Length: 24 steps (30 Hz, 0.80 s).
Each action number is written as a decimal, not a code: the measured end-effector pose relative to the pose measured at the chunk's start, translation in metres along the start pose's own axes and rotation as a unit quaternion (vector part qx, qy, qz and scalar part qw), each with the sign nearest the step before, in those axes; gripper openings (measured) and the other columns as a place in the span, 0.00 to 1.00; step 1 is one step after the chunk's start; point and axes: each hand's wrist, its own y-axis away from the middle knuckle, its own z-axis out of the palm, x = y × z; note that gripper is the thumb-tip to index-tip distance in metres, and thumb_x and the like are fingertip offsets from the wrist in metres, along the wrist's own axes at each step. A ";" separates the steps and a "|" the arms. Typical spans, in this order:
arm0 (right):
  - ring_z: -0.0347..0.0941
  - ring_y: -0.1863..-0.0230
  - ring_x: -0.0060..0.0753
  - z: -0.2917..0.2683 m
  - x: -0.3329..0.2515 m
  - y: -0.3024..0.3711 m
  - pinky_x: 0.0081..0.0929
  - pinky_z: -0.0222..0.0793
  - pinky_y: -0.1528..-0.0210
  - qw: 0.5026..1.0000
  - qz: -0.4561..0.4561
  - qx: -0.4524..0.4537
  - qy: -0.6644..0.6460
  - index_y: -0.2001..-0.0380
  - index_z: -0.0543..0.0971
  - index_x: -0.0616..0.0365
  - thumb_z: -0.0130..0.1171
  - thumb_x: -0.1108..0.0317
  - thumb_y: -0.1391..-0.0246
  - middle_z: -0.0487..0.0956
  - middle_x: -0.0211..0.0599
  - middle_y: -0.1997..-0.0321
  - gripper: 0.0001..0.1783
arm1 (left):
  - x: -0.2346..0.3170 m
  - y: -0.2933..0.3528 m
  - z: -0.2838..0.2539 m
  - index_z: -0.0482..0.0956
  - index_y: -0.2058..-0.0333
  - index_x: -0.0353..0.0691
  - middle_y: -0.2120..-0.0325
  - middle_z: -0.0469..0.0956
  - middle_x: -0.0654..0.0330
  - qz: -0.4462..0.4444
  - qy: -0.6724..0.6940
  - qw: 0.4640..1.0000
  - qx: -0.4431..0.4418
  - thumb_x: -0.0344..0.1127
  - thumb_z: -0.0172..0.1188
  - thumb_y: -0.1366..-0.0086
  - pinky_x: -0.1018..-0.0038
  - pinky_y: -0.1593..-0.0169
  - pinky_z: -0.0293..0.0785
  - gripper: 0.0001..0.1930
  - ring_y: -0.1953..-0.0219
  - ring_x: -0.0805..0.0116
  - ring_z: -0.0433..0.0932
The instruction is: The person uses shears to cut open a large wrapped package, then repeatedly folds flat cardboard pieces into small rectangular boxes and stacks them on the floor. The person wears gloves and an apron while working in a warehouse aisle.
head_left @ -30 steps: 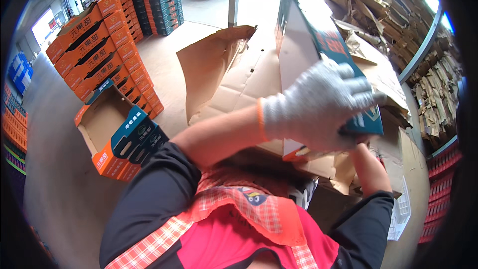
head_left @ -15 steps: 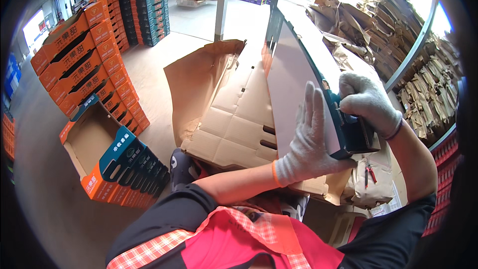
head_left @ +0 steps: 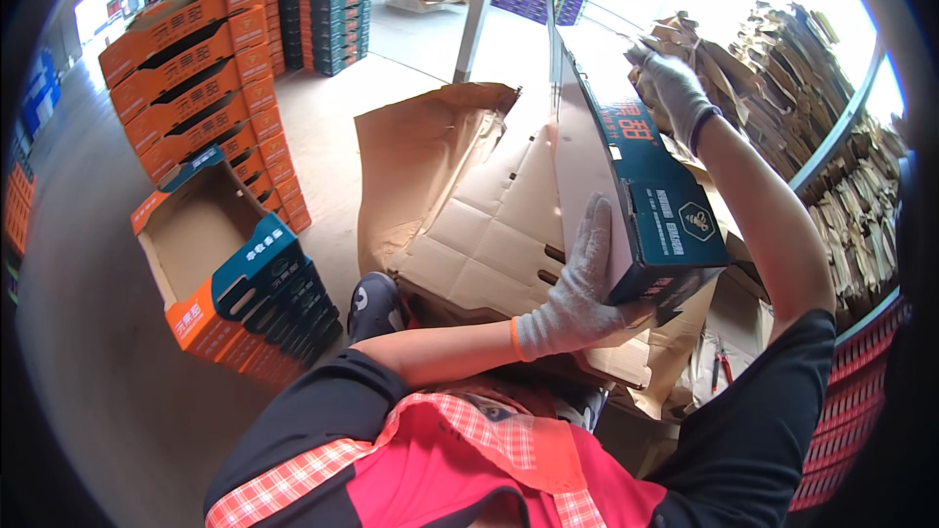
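A dark green cardboard box (head_left: 641, 161) with orange print stands on its side, its pale panel towards the left. My left hand (head_left: 582, 284), in a grey-white glove with an orange cuff, holds the box at its near lower corner, fingers laid up the pale panel. Towards the far end of the box, on its right, my gloved right hand (head_left: 675, 88) is raised with the arm stretched out. Glare blurs its fingertips, and whether they touch the box is unclear. Flat brown cardboard blanks (head_left: 479, 225) lie under and beside the box, with a large brown paper sheet (head_left: 401, 156) at their left.
Nested orange and green boxes (head_left: 235, 284) stand at the left, before a tall stack of orange boxes (head_left: 196, 68). Folded brown cardboard (head_left: 782, 78) is piled at the far right, behind a metal post. Red-handled cutters (head_left: 721, 369) lie near my right arm, above red crates (head_left: 846, 401).
My right hand has gone from the near end of the box to its far end. The box has turned, showing more of its printed side. My left hand still supports it.
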 end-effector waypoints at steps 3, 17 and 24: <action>0.77 0.68 0.20 0.014 0.021 -0.018 0.20 0.73 0.63 0.987 0.018 -0.155 0.030 0.60 0.81 0.60 0.63 0.63 0.46 0.83 0.30 0.65 0.14 | 0.017 0.010 -0.010 0.25 0.33 0.29 0.32 0.33 0.35 0.005 -0.054 0.998 -0.018 0.45 0.71 0.48 0.63 0.30 0.35 0.64 0.29 0.42 0.33; 0.73 0.47 0.36 -0.068 0.282 0.048 0.39 0.73 0.56 0.712 -0.303 -0.231 0.590 0.58 0.77 0.48 0.62 0.66 0.58 0.77 0.33 0.50 0.19 | 0.093 -0.014 -0.211 0.59 0.34 0.50 0.34 0.60 0.60 0.229 -0.776 0.523 -0.269 0.43 0.64 0.44 0.56 0.30 0.48 0.39 0.32 0.58 0.56; 0.78 0.58 0.41 -0.071 0.240 0.165 0.37 0.73 0.59 0.757 -0.320 -0.350 0.450 0.46 0.74 0.48 0.74 0.48 0.68 0.81 0.36 0.59 0.41 | 0.011 -0.022 -0.184 0.78 0.75 0.43 0.60 0.78 0.59 0.066 -0.450 0.683 -0.571 0.41 0.75 0.59 0.64 0.47 0.72 0.16 0.49 0.55 0.73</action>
